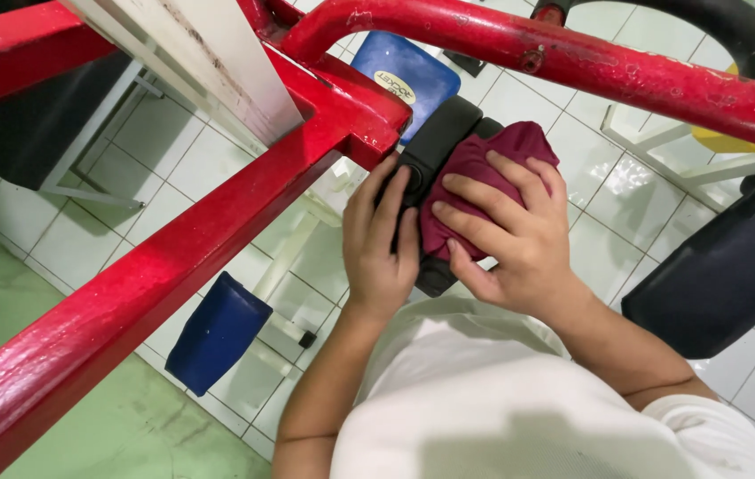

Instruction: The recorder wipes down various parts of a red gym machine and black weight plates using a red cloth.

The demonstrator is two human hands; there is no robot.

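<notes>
Right hand: the right hand (510, 235) lies flat with its fingers spread on a dark red crumpled cloth (484, 173) and presses it down; it is curled over the cloth, not shut in a fist.
Left hand: the left hand (379, 244) is bent around the left side of a long black padded grip (438, 151), with its fingers touching it near a round black knob.
Where the cloth is: on top of the black grip, just under the right hand and right beside the left hand.
Which way the grip runs: from close to the person's chest up and away to the right, toward the thick red painted metal bar (173, 257) it is fixed to.
Which hand is nearer: the right hand is on the cloth; the left hand is only next to it.
Around them: a blue flat pad (408, 75) sits past the grip, a blue padded roll (216, 333) hangs lower left, and white floor tiles (634, 191) lie below.
Person: a white shirt (501, 399) fills the bottom.
</notes>
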